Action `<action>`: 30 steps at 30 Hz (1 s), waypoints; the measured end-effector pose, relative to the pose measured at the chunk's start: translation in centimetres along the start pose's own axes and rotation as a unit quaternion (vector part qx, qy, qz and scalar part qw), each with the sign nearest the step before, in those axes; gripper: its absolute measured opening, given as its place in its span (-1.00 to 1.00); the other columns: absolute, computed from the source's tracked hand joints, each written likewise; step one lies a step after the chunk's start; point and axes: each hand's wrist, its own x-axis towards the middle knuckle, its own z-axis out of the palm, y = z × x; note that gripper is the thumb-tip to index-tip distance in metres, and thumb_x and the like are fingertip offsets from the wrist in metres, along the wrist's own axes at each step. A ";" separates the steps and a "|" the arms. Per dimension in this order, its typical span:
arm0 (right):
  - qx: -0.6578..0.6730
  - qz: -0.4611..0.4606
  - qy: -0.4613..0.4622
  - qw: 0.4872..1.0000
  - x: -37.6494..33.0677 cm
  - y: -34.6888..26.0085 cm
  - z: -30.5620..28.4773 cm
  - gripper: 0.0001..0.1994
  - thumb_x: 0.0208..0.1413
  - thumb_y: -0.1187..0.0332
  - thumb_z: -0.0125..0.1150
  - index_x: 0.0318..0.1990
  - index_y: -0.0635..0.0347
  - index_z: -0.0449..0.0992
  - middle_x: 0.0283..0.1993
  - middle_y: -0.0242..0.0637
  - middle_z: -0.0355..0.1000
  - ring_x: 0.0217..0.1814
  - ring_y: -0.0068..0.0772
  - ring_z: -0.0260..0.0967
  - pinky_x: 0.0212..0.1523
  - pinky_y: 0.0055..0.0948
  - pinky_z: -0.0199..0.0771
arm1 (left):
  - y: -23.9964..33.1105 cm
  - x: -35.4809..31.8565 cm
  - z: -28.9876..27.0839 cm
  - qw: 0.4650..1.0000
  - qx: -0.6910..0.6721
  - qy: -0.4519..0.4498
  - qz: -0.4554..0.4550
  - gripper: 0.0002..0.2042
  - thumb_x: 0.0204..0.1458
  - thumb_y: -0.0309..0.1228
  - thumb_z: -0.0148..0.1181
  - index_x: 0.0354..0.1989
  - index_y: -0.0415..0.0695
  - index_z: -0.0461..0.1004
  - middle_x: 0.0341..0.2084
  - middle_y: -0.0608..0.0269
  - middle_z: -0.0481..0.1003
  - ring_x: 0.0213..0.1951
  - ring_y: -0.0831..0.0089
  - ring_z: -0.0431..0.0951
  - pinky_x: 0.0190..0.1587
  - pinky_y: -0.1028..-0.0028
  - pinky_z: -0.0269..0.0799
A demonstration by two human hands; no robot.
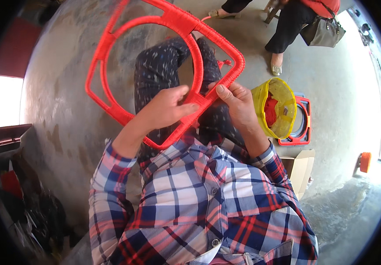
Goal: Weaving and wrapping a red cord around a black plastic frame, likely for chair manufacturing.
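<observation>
1. Red frame [198, 66], upper centre: probably light, stiff, slightly slick.
2. Your right grip [242, 104] pinches its edge; your left grip [166, 108] touches it, whether grasping I cannot tell.
3. Best hold it by the wide bands [179, 21].

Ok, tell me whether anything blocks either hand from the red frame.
Nothing visible does. The right hand grips the red frame directly; the left hand lies over it. The yellow container stands right of the right hand, not between.

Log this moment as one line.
left hand: over red frame; right hand: gripping its edge; nearby: yellow basket holding red material
</observation>
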 end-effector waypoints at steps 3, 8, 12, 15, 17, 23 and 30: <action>-0.006 0.027 0.012 1.000 -0.1 1.2 -0.6 -0.75 0.23 0.26 0.16 -0.13 0.28 0.57 -0.31 -0.38 0.54 -0.30 -0.62 0.43 -0.30 -0.58 0.42 | -2.0 1.6 2.5 0.994 -0.097 0.021 -0.042 -0.77 0.13 -0.34 0.19 -0.21 -0.29 0.44 -0.47 0.27 0.50 -0.44 0.57 0.51 -0.38 0.52 0.43; -0.009 0.047 0.006 0.999 -0.8 1.1 -1.3 -0.75 0.23 0.26 0.17 -0.12 0.28 0.56 -0.32 -0.37 0.54 -0.32 -0.61 0.43 -0.31 -0.59 0.42 | -1.1 2.1 3.5 0.985 -0.136 0.026 -0.101 -0.77 0.16 -0.31 0.16 -0.29 -0.29 0.46 -0.52 0.24 0.52 -0.57 0.50 0.54 -0.50 0.52 0.49; -0.012 0.078 0.041 0.996 -1.2 1.9 -1.2 -0.80 0.21 0.29 0.19 -0.18 0.25 0.57 -0.35 -0.38 0.52 -0.34 -0.59 0.44 -0.31 -0.59 0.41 | -2.4 2.5 4.3 0.995 -0.020 0.078 -0.062 -0.71 0.12 -0.24 0.20 -0.33 -0.30 0.51 -0.58 0.21 0.53 -0.61 0.49 0.54 -0.57 0.48 0.46; 0.086 0.102 0.075 0.988 -1.7 3.7 -0.3 -0.85 0.18 0.35 0.22 -0.22 0.24 0.56 -0.36 -0.37 0.51 -0.32 -0.56 0.47 -0.28 -0.57 0.46 | -1.9 2.2 5.7 0.971 0.179 0.154 -0.048 -0.49 -0.07 0.10 0.17 -0.41 -0.21 0.54 -0.46 -0.16 0.54 -0.32 -0.08 0.56 -0.25 0.11 0.46; 0.119 0.128 0.064 0.983 -1.4 3.1 0.2 -0.86 0.16 0.38 0.22 -0.21 0.25 0.56 -0.34 -0.36 0.52 -0.31 -0.54 0.48 -0.25 -0.56 0.48 | -3.0 2.1 6.1 0.961 0.221 0.162 -0.031 -0.58 -0.03 0.01 0.19 -0.29 -0.15 0.54 -0.49 -0.07 0.55 -0.34 -0.01 0.58 -0.29 0.15 0.45; 0.132 0.157 0.048 0.978 -2.2 3.1 -1.6 -0.80 0.13 0.47 0.20 -0.11 0.31 0.53 -0.18 -0.25 0.54 -0.21 -0.47 0.50 -0.15 -0.51 0.54 | -3.6 0.7 4.7 0.961 0.247 0.121 0.016 -0.68 0.04 -0.17 0.23 -0.23 -0.21 0.51 -0.54 -0.02 0.53 -0.41 0.17 0.60 -0.37 0.29 0.45; 0.201 0.097 0.040 0.974 -3.3 4.5 -4.5 -0.81 0.11 0.53 0.15 -0.11 0.31 0.52 -0.17 -0.18 0.54 -0.11 -0.33 0.49 0.00 -0.32 0.49 | -5.5 -3.6 -5.8 0.765 0.317 0.537 0.163 -0.87 0.06 -0.48 0.18 -0.21 -0.16 0.49 -0.28 0.24 0.50 -0.26 0.48 0.50 -0.25 0.48 0.41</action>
